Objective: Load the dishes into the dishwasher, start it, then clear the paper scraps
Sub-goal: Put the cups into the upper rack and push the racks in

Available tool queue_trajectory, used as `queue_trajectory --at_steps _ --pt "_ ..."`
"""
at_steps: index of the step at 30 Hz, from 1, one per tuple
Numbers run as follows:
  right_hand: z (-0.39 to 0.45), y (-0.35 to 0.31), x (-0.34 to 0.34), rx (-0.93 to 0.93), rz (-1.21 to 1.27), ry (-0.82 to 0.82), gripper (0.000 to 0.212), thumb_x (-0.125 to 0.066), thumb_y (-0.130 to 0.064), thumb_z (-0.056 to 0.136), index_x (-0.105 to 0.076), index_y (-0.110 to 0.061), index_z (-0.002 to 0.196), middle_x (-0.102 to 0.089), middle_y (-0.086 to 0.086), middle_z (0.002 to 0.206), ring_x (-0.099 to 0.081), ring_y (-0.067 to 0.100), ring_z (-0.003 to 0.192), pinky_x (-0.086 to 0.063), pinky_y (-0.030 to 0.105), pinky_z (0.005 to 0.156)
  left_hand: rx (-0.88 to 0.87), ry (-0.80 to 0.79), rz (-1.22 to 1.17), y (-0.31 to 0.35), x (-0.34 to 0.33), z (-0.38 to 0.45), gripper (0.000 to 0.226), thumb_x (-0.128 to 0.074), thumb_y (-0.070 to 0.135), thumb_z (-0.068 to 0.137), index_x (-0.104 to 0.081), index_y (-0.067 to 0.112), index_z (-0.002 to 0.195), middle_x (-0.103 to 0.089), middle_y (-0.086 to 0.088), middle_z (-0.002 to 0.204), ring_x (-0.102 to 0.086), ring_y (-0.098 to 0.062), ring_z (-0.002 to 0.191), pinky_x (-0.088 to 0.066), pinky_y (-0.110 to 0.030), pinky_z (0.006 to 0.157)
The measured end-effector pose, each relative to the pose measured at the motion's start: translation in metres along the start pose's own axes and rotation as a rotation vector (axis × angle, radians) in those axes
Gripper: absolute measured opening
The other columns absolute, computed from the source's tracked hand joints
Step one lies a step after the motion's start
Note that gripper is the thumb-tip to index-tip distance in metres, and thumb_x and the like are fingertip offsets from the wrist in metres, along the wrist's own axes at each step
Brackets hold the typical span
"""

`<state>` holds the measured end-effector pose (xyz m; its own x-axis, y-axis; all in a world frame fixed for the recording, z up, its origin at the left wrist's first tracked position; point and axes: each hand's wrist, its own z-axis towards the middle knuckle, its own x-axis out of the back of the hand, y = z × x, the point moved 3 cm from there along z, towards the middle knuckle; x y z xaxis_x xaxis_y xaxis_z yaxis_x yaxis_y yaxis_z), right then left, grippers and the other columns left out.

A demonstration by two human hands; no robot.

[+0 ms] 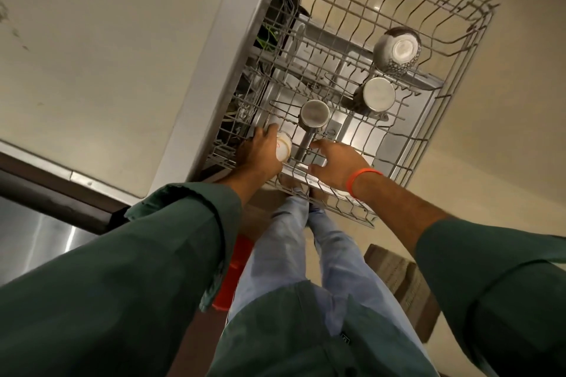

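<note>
A wire dishwasher rack (pixel 453 138) is pulled out in front of me. At its near left corner my left hand (pixel 260 153) grips a white cup (pixel 284 145), held bottom up just inside the rack. My right hand (pixel 333 162) hovers beside it with relaxed fingers, near the handle of an upturned steel pan (pixel 314 115). Farther back stand an upturned steel cup (pixel 378 94) and a dark patterned bowl (pixel 398 47), also bottom up.
A pale countertop (pixel 107 55) runs along the left, over the dishwasher body. A red object (pixel 232 272) sits on the floor by my legs. A brown cardboard box (pixel 401 278) lies on the floor at the right.
</note>
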<state>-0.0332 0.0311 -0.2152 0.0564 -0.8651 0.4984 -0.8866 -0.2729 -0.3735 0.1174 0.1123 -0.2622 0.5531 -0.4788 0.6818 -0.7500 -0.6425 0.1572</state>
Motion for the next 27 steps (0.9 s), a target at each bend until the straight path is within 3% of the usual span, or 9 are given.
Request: queue_trajectory --at_steps 5,11,18,22,27 --pt "-0.008 0.006 0.004 -0.034 0.027 0.006 0.055 -0.063 -0.029 0.092 -0.046 -0.021 0.143 -0.057 0.011 0.139 -0.054 0.031 0.126 -0.044 0.033 0.099 -0.024 0.043 -0.125 0.002 0.0 -0.012 0.087 -0.081 0.023 0.079 -0.033 0.027 0.151 -0.038 -0.012 0.15 -0.047 -0.035 0.129 -0.049 -0.047 0.099" --pt "-0.023 0.027 0.022 -0.077 0.027 0.018 0.061 -0.063 -0.029 0.09 -0.043 -0.024 0.147 -0.055 0.013 0.141 -0.053 0.032 0.126 -0.044 0.033 0.1 -0.034 0.197 -0.341 0.009 0.005 -0.036 0.071 -0.069 0.02 0.089 -0.036 0.025 0.152 -0.033 -0.009 0.155 -0.039 -0.031 0.136 -0.044 -0.04 0.099" --pt "-0.035 0.06 0.047 -0.045 -0.018 0.047 0.053 -0.062 -0.028 0.092 -0.048 -0.024 0.143 -0.059 0.013 0.134 -0.057 0.032 0.121 -0.041 0.027 0.089 0.008 0.234 -0.534 0.036 -0.011 -0.067 0.066 -0.062 0.031 0.09 -0.034 0.034 0.149 -0.034 -0.003 0.152 -0.05 -0.027 0.125 -0.053 -0.047 0.096" --pt "-0.041 0.089 0.059 0.023 -0.121 0.015 0.056 -0.061 -0.031 0.094 -0.045 -0.021 0.146 -0.054 0.015 0.141 -0.051 0.034 0.129 -0.042 0.034 0.103 0.077 0.31 -0.633 0.069 -0.029 -0.088 0.069 -0.063 0.038 0.087 -0.036 0.026 0.15 -0.043 -0.008 0.148 -0.046 -0.031 0.133 -0.044 -0.051 0.107" --pt "-0.049 0.127 0.078 0.102 -0.282 -0.057 0.062 -0.061 -0.035 0.093 -0.04 -0.018 0.149 -0.051 0.014 0.145 -0.047 0.034 0.133 -0.04 0.037 0.107 0.201 0.418 -0.847 0.12 -0.055 -0.117 0.066 -0.067 0.031 0.091 -0.041 0.018 0.15 -0.042 -0.011 0.15 -0.043 -0.026 0.138 -0.036 -0.036 0.114"
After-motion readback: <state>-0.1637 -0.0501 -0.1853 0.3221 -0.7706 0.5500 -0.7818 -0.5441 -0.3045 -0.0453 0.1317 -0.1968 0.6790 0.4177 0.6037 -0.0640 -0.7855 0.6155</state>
